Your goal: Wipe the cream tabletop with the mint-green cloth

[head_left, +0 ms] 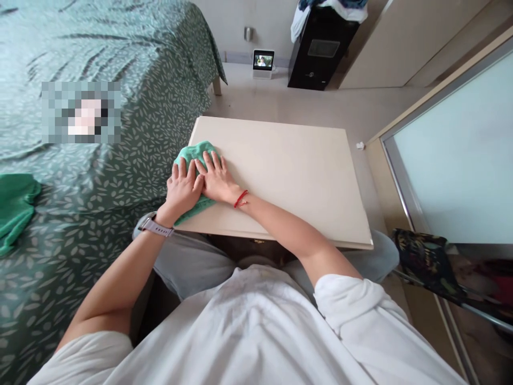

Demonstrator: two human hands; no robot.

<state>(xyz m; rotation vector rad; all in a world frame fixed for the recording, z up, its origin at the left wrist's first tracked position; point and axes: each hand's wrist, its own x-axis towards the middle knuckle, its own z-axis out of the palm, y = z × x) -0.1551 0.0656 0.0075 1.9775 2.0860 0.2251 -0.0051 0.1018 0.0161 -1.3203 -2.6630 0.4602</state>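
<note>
A green cloth lies along the left edge of a small cream table in front of my knees. On top of the cloth rests my left hand, flat with its fingers stretched forward. Beside it, my right hand also presses flat on the cloth, fingers spread. The two hands touch near the left thumb. Part of the cloth is hidden under both palms, and its lower end shows near the table's front left corner.
At the left stands a bed with a green leaf-patterned sheet; another green cloth lies on it. A small screen and a black cabinet stand at the back. On the right is a frosted panel beside a dark patterned fabric.
</note>
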